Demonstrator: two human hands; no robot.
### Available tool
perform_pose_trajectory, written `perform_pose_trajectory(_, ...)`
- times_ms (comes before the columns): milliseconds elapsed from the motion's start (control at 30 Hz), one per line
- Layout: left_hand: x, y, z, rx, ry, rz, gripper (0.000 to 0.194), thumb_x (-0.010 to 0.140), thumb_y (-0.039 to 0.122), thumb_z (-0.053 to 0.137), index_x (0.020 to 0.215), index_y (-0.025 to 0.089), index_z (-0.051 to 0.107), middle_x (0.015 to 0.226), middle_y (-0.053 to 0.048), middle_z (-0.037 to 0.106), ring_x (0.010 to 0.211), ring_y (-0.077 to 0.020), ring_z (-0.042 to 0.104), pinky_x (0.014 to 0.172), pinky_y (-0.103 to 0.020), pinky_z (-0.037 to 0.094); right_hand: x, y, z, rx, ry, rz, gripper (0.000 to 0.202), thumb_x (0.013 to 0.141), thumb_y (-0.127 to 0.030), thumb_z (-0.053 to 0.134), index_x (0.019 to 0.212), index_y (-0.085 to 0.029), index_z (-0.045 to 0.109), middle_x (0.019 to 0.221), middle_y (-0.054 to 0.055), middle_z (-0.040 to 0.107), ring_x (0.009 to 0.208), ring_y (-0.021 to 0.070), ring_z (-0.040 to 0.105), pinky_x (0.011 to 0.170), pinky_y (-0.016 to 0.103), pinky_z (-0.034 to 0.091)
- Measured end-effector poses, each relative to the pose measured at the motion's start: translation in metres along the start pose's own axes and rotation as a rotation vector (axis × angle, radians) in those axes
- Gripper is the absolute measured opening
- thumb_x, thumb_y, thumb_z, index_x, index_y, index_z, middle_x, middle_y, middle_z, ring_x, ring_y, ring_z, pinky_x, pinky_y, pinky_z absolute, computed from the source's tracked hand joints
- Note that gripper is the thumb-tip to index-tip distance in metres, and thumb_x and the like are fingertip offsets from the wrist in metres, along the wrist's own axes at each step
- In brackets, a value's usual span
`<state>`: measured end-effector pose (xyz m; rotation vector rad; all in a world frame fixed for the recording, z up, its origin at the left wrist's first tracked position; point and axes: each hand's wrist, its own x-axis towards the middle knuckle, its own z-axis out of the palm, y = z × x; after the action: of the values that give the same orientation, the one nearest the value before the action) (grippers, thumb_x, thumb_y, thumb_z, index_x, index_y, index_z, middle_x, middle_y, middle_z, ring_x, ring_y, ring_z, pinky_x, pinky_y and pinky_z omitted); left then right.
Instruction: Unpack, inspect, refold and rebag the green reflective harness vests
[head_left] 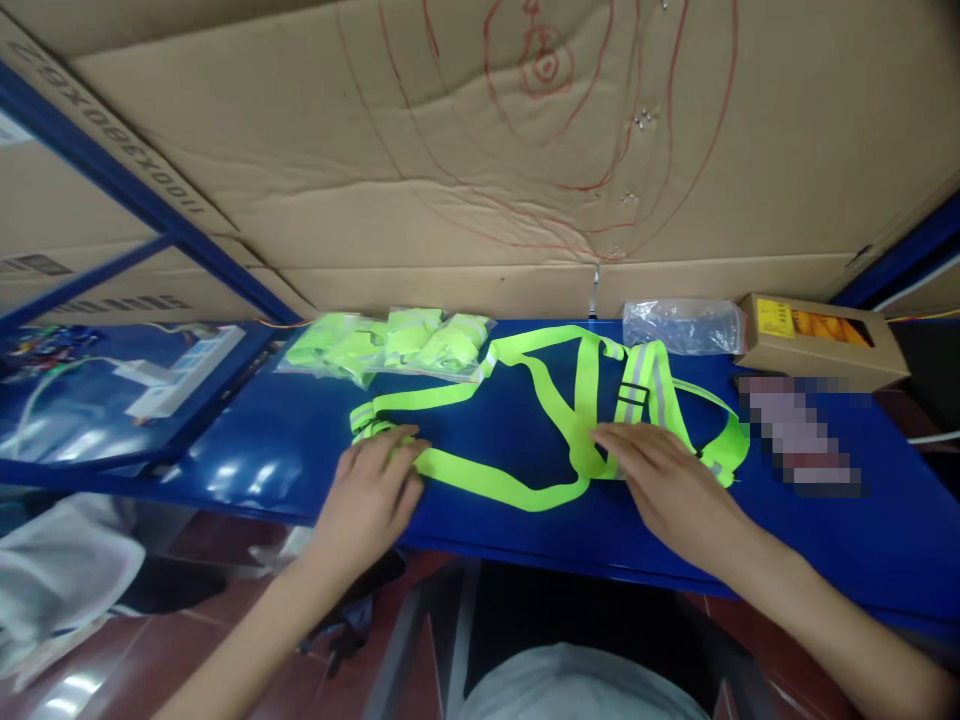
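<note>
Harness of fluorescent yellow-green webbing with grey reflective stripes [540, 497], spread in open loops along the middle of the glossy blue worktop [885, 525]. A black rectangular slider buckle [634, 394] sits on its striped straps toward the right; several strap layers gather at the left end. The left hand [375, 490] lies over that gathered end, its fingers bent and close together on the webbing; whether they pinch it, one cannot tell. The right hand [667, 480] reaches over the broad joined part of the straps, palm down, fingers extended and held together, the fingertips on or just above the webbing; a grip cannot be made out.

Behind the harness, at left, lie clear plastic packets of folded yellow-green material [435, 340], the nearest strap beside them. Behind its right part lies a crumpled clear plastic bag [682, 326], next to a brown cardboard box with a yellow label and a cut-out window showing orange contents [825, 340]. In front of the box is a pixelated oblong area, its content unreadable. At far left, beyond a blue frame bar [120, 180], rests a white power strip [187, 370]. An upright cardboard panel with hand-drawn red rings [465, 120] backs the worktop
</note>
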<state>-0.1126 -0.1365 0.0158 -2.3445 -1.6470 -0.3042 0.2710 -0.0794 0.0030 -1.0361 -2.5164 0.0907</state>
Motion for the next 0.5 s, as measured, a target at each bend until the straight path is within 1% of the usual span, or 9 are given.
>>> perform_pose_trajectory(67, 0.01, 0.032, -0.002, -0.128, 0.055, 0.054, 0.027, 0.102, 0.018, 0.047, 0.125, 0.017, 0.06, 0.135, -0.016, 0.063, 0.122, -0.0306, 0.061, 0.102, -0.049, 0.05, 0.003, 0.016, -0.02, 0.007, 0.049, 0.03, 0.054, 0.097, -0.004, 0.042, 0.148, -0.018, 0.051, 0.145, 0.011, 0.063, 0.135, 0.0274, 0.058, 0.113, 0.051, 0.047)
perform_pose_trajectory(100, 0.015, 0.048, -0.002, -0.187, 0.061, 0.095, 0.03, 0.102, 0.018, 0.048, 0.13, 0.018, 0.058, 0.138, -0.015, 0.062, 0.125, -0.0291, 0.06, 0.103, -0.047, 0.05, 0.003, 0.025, -0.031, -0.009, 0.073, 0.05, 0.051, 0.099, -0.008, 0.043, 0.147, -0.019, 0.052, 0.144, 0.011, 0.064, 0.134, 0.0279, 0.058, 0.113, 0.051, 0.047)
perform_pose_trajectory(167, 0.022, 0.075, 0.005, -0.229, 0.03, 0.222, 0.037, 0.104, 0.023, 0.048, 0.141, 0.02, 0.053, 0.149, -0.014, 0.057, 0.135, -0.0289, 0.056, 0.109, -0.048, 0.048, 0.0, 0.04, -0.047, -0.067, 0.085, 0.093, 0.042, 0.102, -0.016, 0.045, 0.143, -0.02, 0.056, 0.139, 0.011, 0.067, 0.13, 0.0292, 0.061, 0.11, 0.053, 0.048)
perform_pose_trajectory(233, 0.025, 0.093, 0.018, -0.216, -0.028, 0.313, 0.045, 0.107, 0.031, 0.047, 0.152, 0.024, 0.046, 0.159, -0.013, 0.049, 0.146, -0.0295, 0.048, 0.114, -0.051, 0.045, -0.008, 0.048, -0.054, -0.122, 0.048, 0.122, 0.036, 0.105, -0.023, 0.046, 0.137, -0.02, 0.061, 0.135, 0.011, 0.07, 0.127, 0.0297, 0.063, 0.109, 0.053, 0.049)
perform_pose_trajectory(300, 0.025, 0.1, 0.032, -0.202, -0.087, 0.33, 0.054, 0.108, 0.041, 0.045, 0.159, 0.026, 0.037, 0.163, -0.013, 0.044, 0.15, -0.0298, 0.043, 0.116, -0.052, 0.044, -0.022, 0.05, -0.05, -0.161, 0.0, 0.146, 0.035, 0.106, -0.029, 0.047, 0.136, -0.021, 0.063, 0.136, 0.011, 0.069, 0.128, 0.0296, 0.063, 0.109, 0.052, 0.049)
perform_pose_trajectory(367, 0.023, 0.1, 0.044, -0.209, -0.129, 0.298, 0.061, 0.107, 0.047, 0.044, 0.163, 0.027, 0.03, 0.165, -0.012, 0.041, 0.151, -0.0304, 0.042, 0.116, -0.052, 0.045, -0.04, 0.049, -0.04, -0.205, -0.012, 0.196, 0.038, 0.106, -0.035, 0.048, 0.138, -0.021, 0.061, 0.139, 0.013, 0.067, 0.13, 0.0304, 0.062, 0.109, 0.052, 0.05)
perform_pose_trajectory(433, 0.021, 0.098, 0.048, -0.226, -0.129, 0.255, 0.064, 0.107, 0.047, 0.045, 0.165, 0.029, 0.027, 0.166, -0.012, 0.039, 0.15, -0.0314, 0.044, 0.117, -0.054, 0.045, -0.058, 0.047, -0.029, -0.24, 0.004, 0.278, 0.043, 0.105, -0.04, 0.05, 0.142, -0.02, 0.058, 0.142, 0.014, 0.065, 0.131, 0.0319, 0.061, 0.108, 0.054, 0.05)
perform_pose_trajectory(500, 0.023, 0.101, 0.045, -0.252, -0.081, 0.231, 0.062, 0.107, 0.043, 0.045, 0.165, 0.028, 0.027, 0.166, -0.012, 0.039, 0.149, -0.0313, 0.045, 0.118, -0.055, 0.044, -0.072, 0.045, -0.02, -0.223, 0.012, 0.349, 0.046, 0.105, -0.043, 0.051, 0.145, -0.02, 0.055, 0.143, 0.015, 0.064, 0.131, 0.0314, 0.061, 0.108, 0.052, 0.051)
